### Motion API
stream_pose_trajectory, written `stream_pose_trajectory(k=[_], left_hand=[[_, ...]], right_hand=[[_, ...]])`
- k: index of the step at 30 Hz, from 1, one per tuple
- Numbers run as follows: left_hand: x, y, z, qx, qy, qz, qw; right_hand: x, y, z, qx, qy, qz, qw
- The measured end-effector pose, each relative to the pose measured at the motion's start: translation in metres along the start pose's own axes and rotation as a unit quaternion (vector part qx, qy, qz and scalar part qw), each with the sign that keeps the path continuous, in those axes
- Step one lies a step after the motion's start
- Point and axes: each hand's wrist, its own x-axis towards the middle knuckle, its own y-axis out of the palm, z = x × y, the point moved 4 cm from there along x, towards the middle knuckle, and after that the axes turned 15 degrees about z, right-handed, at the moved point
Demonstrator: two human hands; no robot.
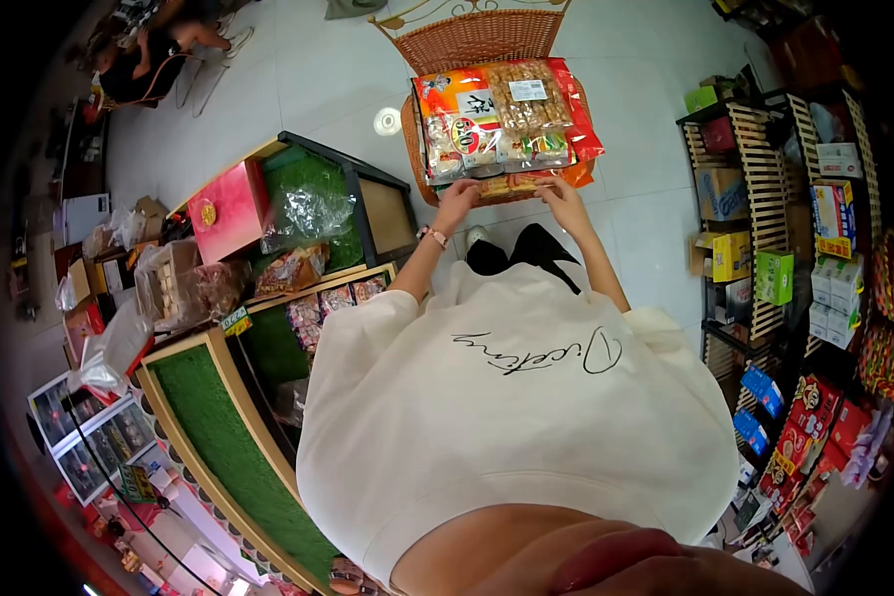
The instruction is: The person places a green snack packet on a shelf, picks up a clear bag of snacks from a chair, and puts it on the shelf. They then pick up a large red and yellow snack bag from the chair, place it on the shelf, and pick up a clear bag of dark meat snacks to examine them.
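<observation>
A wicker chair (477,45) bears a pile of snack bags. Across the pile's top lie a large orange and white bag (467,114) and a clear pack of brown nutty snacks (536,111) with a white label. At the front edge of the seat, a flat orange snack pack (510,186) sticks out under the others. My left hand (456,201) pinches its left end, and my right hand (564,201) grips the right end. Fingertips of both hands are partly hidden against the packaging.
Left of me stand green-lined wooden display bins (313,184) with a red box (230,211) and bagged snacks. Slatted shelves (765,219) with boxes line the right side. A seated person (139,70) is at the upper left. A round white disc (387,121) lies on the tiled floor.
</observation>
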Motion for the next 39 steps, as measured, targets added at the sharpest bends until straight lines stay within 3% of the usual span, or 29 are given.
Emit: stream_pose_trajectory(k=[5,9,10,13,17,18,21,22,23,25,26,27,29,30,31,32,33,34,35,37,39], left_hand=[[0.029,0.028,-0.022,0.056,-0.028,0.03,0.998],[0.06,0.031,-0.021,0.071,-0.031,0.002,0.997],[0.07,0.031,-0.025,0.061,-0.032,-0.02,0.997],[0.094,0.032,-0.036,0.086,-0.025,-0.08,0.993],[0.137,0.027,-0.057,0.161,-0.025,-0.124,0.979],[0.148,0.024,-0.057,0.174,-0.036,-0.131,0.975],[0.181,0.022,-0.04,0.277,-0.037,-0.183,0.943],[0.187,0.029,-0.036,0.164,-0.079,-0.132,0.974],[0.19,0.038,-0.031,0.047,-0.117,-0.079,0.989],[0.191,0.044,-0.008,0.156,-0.052,-0.146,0.975],[0.185,0.045,-0.013,0.13,-0.061,-0.162,0.976],[0.18,0.046,-0.018,0.105,-0.069,-0.177,0.976],[0.133,0.072,-0.068,-0.122,-0.165,-0.158,0.966],[0.134,0.08,-0.045,-0.339,-0.036,-0.108,0.934],[0.11,0.087,-0.07,-0.319,-0.066,-0.121,0.938],[0.099,0.085,-0.061,-0.238,-0.085,-0.127,0.959],[0.09,0.084,-0.048,-0.156,-0.104,-0.13,0.974],[0.079,0.086,-0.038,-0.208,-0.024,-0.166,0.964],[0.063,0.091,-0.038,-0.249,-0.005,-0.174,0.953],[0.028,0.094,-0.044,-0.324,0.042,-0.194,0.925],[-0.01,0.093,-0.035,-0.347,0.057,-0.235,0.906]], right_hand=[[0.037,-0.027,-0.032,0.024,0.012,-0.027,0.999],[0.078,-0.068,-0.037,-0.041,0.039,-0.102,0.993],[0.095,-0.08,-0.045,-0.07,-0.009,-0.13,0.989],[0.137,-0.116,-0.043,-0.119,-0.01,-0.136,0.983],[0.193,-0.149,-0.051,-0.165,0.107,-0.075,0.978],[0.201,-0.154,-0.057,-0.12,0.109,-0.056,0.985],[0.243,-0.162,-0.135,-0.126,0.081,-0.064,0.987],[0.244,-0.157,-0.127,-0.039,0.132,-0.009,0.99],[0.242,-0.152,-0.106,-0.059,0.094,0.029,0.993],[0.231,-0.142,-0.067,-0.099,0.017,0.107,0.989],[0.234,-0.144,-0.082,-0.028,0.093,0.115,0.989],[0.232,-0.148,-0.087,-0.067,0.052,0.092,0.992],[0.216,-0.144,-0.066,0.035,0.137,0.132,0.981],[0.207,-0.139,-0.067,0.061,0.147,0.16,0.974],[0.203,-0.132,-0.07,0.086,0.155,0.187,0.966],[0.198,-0.123,-0.067,0.006,0.091,0.199,0.976],[0.186,-0.119,-0.072,0.032,0.148,0.232,0.961],[0.173,-0.106,-0.05,0.04,0.182,0.237,0.954],[0.164,-0.096,-0.039,0.046,0.216,0.242,0.945],[0.163,-0.075,-0.072,0.011,0.154,0.29,0.944],[0.154,-0.042,-0.057,0.041,0.189,0.35,0.917]])
